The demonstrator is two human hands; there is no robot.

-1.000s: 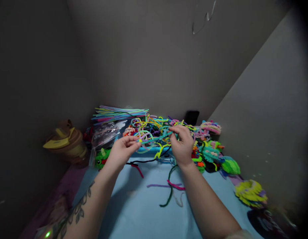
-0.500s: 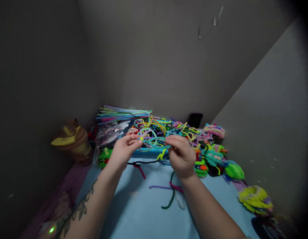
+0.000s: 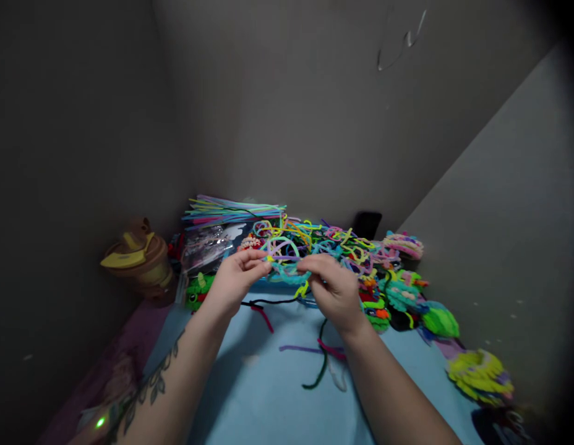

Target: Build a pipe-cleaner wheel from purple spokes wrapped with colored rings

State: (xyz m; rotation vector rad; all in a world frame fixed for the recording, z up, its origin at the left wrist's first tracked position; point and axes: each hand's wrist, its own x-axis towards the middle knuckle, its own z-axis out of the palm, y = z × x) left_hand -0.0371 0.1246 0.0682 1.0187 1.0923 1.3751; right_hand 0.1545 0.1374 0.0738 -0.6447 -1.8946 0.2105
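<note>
Between my two hands a looped pipe cleaner piece (image 3: pixel 291 275) in teal, purple and pale green is held above the front of a blue tray (image 3: pixel 273 288). My left hand (image 3: pixel 238 275) pinches its left end, where a bit of yellow shows at the fingertips. My right hand (image 3: pixel 332 284) pinches the teal part at its right side, thumb and forefinger together. Right behind the piece lies a heap of tangled, colourful pipe cleaners (image 3: pixel 310 233), so its far loops blend into the pile.
Straight pipe cleaners (image 3: pixel 231 211) lie in a bundle at the back left. A brown and yellow lidded cup (image 3: pixel 143 266) stands left. Fuzzy finished shapes (image 3: pixel 479 376) line the right side. Loose pieces, including a purple pipe cleaner (image 3: pixel 299 349), lie on the blue surface (image 3: pixel 263 395).
My right hand has moved slightly left, closer to my left hand, and the teal part between them looks more bunched. The whole view has shifted a little.
</note>
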